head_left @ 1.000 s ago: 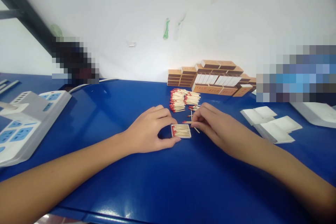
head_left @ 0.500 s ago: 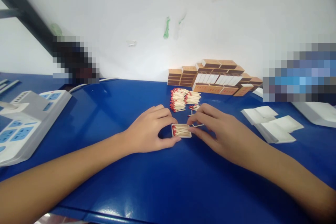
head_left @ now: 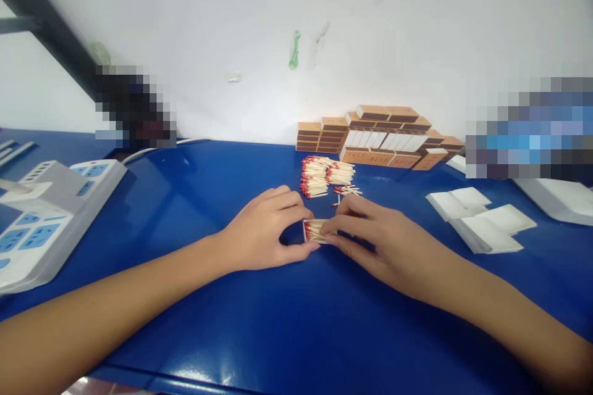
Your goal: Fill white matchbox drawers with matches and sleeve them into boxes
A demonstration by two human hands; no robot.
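Observation:
A small open matchbox tray (head_left: 313, 229) filled with red-tipped matches lies on the blue table (head_left: 287, 321). My left hand (head_left: 266, 228) curls around the tray's left end, thumb and forefinger pinching it. My right hand (head_left: 370, 231) lies over the tray's right part, fingers pressed together on the matches and hiding that end. Behind the hands sits a pile of loose matches (head_left: 324, 176), with a few stray ones (head_left: 345, 191) just beyond my right fingers.
Stacked brown matchboxes (head_left: 377, 136) stand against the white wall. White empty trays (head_left: 479, 219) lie at the right. A white and blue power strip (head_left: 41, 216) sits at the left with a cable running back.
My right hand has moved left from the stray matches onto the tray, covering its right part. My left hand has stayed on the tray.

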